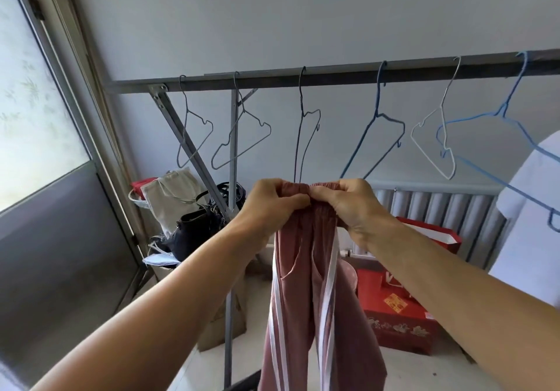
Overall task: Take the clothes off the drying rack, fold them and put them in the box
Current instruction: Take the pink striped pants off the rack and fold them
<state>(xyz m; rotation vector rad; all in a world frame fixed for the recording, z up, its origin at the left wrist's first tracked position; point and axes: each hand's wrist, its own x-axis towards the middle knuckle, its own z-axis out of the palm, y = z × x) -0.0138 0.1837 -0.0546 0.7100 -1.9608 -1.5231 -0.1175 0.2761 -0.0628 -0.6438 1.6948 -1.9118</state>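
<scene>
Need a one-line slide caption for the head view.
Both hands grip the pink trousers' waistband below a rail of bare hangers.

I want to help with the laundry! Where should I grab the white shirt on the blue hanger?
Probably at its shoulder, the top part draped over the blue hanger. The white shirt hangs at the far right of the rack's bar, so come from the front and lift it up off the wire. Both hands are busy: left hand and right hand pinch the pink trousers.
</scene>
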